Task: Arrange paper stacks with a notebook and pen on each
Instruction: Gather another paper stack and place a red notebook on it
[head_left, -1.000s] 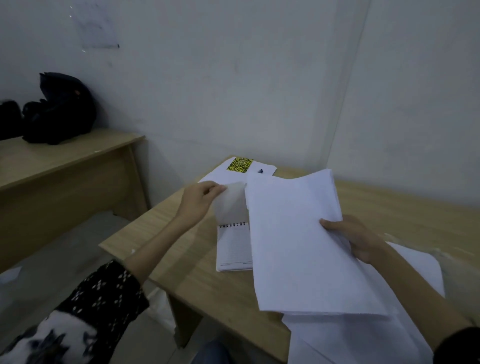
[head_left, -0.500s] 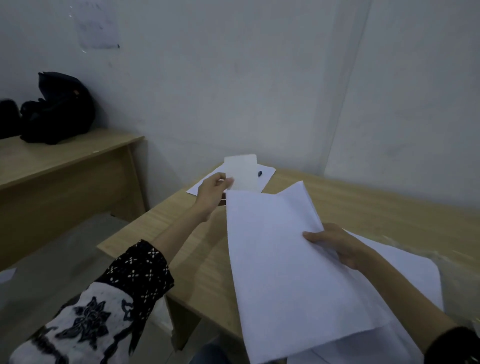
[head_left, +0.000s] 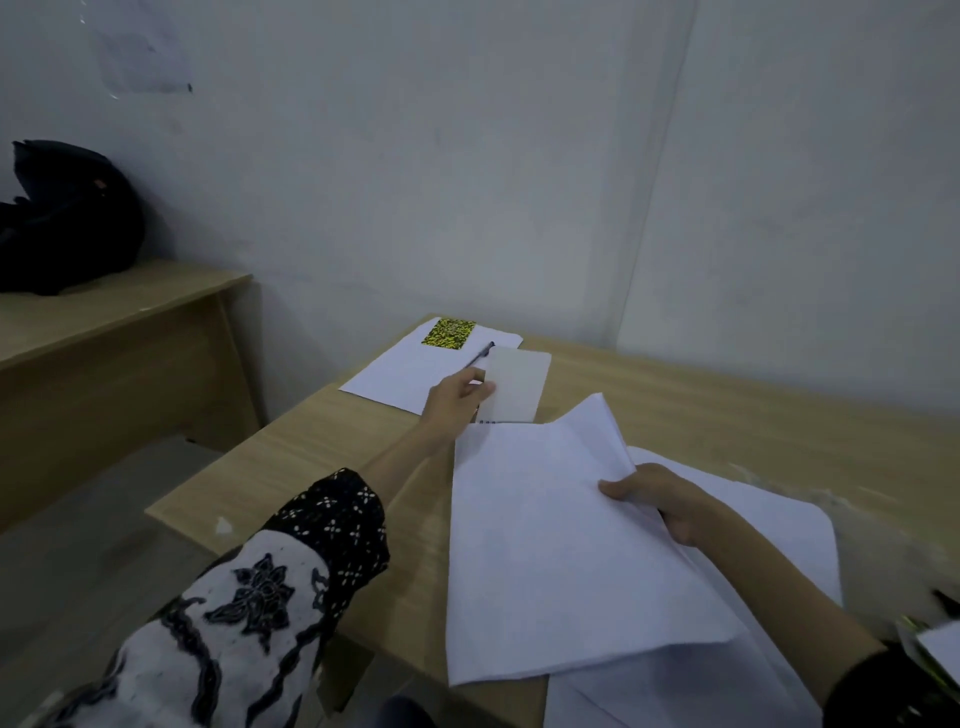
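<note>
My left hand (head_left: 454, 402) grips a small white spiral notebook (head_left: 514, 384) by its left edge, over the far left part of the wooden table (head_left: 727, 415). My right hand (head_left: 660, 501) holds a sheaf of white paper (head_left: 550, 551) by its right edge, lifted above the table's front. Behind the notebook lies a flat paper stack (head_left: 400, 371) with a yellow-and-black patterned notebook (head_left: 449, 332) and a dark pen (head_left: 480, 356) on it. More loose white sheets (head_left: 769, 519) lie under my right arm.
A second wooden desk (head_left: 104, 332) stands to the left with a black bag (head_left: 62, 218) on it, a floor gap between the desks. Grey walls meet in a corner behind the table. Crumpled clear plastic (head_left: 883, 535) lies at the right edge.
My left hand closed the notebook and carried it away from me toward the far paper stack. My right hand brought the paper sheaf lower and closer to me.
</note>
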